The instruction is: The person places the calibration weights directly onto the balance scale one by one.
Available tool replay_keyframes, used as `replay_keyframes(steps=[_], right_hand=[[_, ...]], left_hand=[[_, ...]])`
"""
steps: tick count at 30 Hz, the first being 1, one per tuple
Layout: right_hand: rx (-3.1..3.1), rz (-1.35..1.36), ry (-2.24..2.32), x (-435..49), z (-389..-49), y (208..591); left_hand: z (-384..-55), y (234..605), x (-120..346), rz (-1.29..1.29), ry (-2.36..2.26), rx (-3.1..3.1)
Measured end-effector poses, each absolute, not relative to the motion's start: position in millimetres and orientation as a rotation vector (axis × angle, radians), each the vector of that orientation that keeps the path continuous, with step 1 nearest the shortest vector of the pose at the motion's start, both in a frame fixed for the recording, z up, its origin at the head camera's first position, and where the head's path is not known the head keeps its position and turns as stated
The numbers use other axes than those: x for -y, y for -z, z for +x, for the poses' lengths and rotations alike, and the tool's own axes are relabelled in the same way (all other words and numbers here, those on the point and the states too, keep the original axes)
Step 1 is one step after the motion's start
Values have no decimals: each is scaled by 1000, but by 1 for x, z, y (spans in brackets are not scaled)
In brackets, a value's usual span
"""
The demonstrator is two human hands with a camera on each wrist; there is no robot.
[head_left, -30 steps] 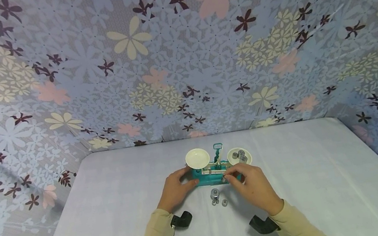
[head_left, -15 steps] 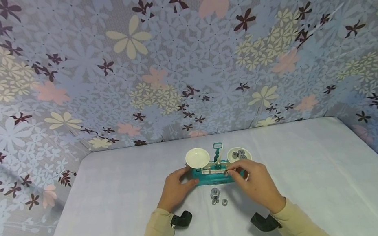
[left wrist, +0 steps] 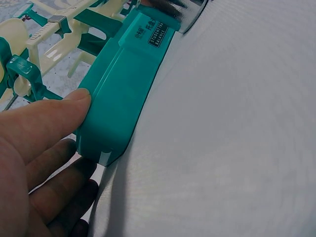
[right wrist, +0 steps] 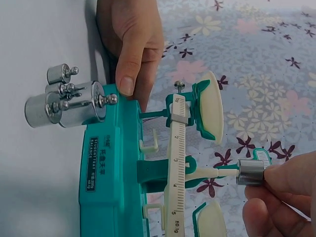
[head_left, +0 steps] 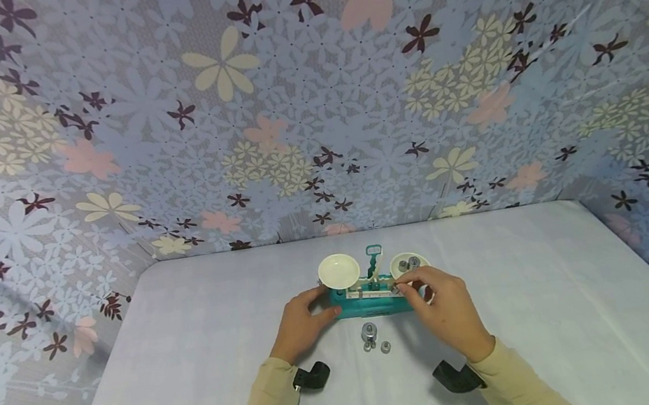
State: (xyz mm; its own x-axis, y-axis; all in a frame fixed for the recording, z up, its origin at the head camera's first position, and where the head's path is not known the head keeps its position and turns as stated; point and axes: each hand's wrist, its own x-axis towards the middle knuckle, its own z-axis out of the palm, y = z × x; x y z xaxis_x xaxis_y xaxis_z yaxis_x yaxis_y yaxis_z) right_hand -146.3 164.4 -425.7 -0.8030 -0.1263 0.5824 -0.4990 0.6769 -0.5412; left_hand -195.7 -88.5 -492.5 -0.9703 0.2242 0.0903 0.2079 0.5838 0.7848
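A teal tray balance [head_left: 366, 306] stands on the table, with a cream left pan [head_left: 339, 272] and a right pan [head_left: 396, 264] holding several metal weights, partly hidden by my right hand. My left hand [head_left: 300, 323] grips the left end of the base; its thumb [left wrist: 78, 97] lies on the front, the other fingers behind the end. My right hand [head_left: 445, 307] pinches a small silver cylindrical weight [right wrist: 251, 172] between thumb and fingertips. In the head view those fingertips are at the right end of the white graduated beam [right wrist: 176, 163], close to the right pan.
Several silver knobbed weights [head_left: 369, 333] stand on the table in front of the base, one a little apart [head_left: 386, 347]. A pale cloth covers the table [head_left: 218, 297]. Flower-patterned fabric [head_left: 312, 126] rises behind it.
My right hand has lifted the weight from in front of the base, moving right and back towards the right pan, and now covers more of that pan. My left hand has stayed put.
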Motion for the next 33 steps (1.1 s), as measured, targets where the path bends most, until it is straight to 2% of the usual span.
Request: replay_keyframes(steps=[33], right_hand=[[2270, 415, -882, -174, -154, 431]], left_hand=[[-196, 496, 89, 387, -1387, -2778]])
